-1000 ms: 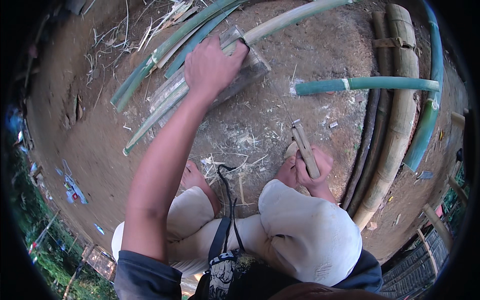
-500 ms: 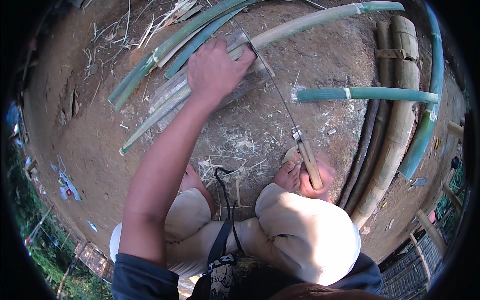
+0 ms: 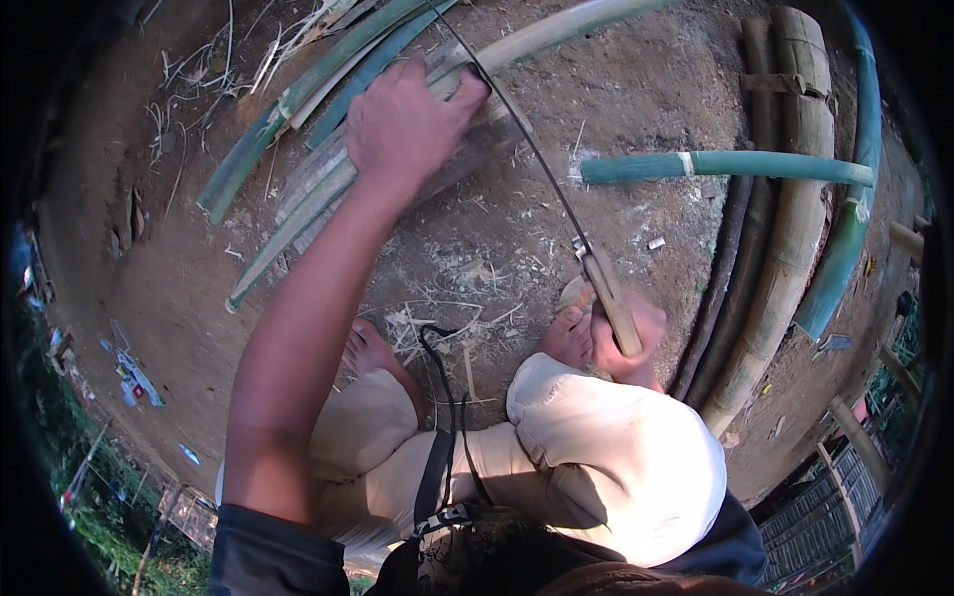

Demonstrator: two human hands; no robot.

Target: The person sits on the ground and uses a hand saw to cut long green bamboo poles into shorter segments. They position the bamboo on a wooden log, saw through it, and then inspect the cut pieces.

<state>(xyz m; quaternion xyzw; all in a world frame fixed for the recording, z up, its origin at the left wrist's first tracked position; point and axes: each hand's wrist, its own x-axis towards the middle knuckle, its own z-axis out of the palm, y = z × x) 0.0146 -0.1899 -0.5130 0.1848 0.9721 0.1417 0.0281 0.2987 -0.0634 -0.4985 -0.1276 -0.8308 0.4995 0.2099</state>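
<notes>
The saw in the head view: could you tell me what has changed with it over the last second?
The saw, gripped in the right hand, has swung up and forward, so its thin blade now reaches the bamboo pole. The left hand stays pressed on the bamboo bundle.

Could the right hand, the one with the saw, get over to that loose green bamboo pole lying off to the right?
Probably yes. The right hand grips the saw handle low by the knee, and the green pole lies on bare dirt just beyond it with nothing between. It would likely have to let go of the saw first.
</notes>
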